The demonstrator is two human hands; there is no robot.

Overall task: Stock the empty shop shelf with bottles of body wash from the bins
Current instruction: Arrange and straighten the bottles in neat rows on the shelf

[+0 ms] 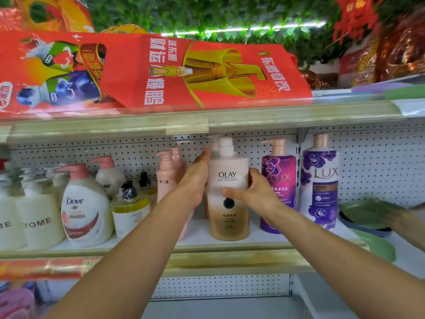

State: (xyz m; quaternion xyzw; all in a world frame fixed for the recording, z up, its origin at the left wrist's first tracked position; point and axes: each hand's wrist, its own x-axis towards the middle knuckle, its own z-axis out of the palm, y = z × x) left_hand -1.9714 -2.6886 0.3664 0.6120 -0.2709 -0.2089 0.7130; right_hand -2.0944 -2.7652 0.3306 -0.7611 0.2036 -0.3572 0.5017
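A tall white-and-gold Olay bottle (230,210) stands upright on the white shelf (197,236), at its middle. My left hand (195,180) lies flat against the bottle's left side, fingers straight and pointing up. My right hand (250,192) grips the bottle's right side, thumb across the front label. Pink pump bottles (166,173) stand just left of my left hand. Two purple Lux bottles (279,178) (320,180) stand to the right. Further left are a Dove bottle (85,208), a yellow bottle (130,208) and white bottles (36,217).
Red printed bags (184,72) lie on the shelf above, close over the pump tops. Green plates (372,215) sit at the right end of the shelf. A lower shelf (225,307) shows beneath. Another person's arm (411,229) enters at the right edge.
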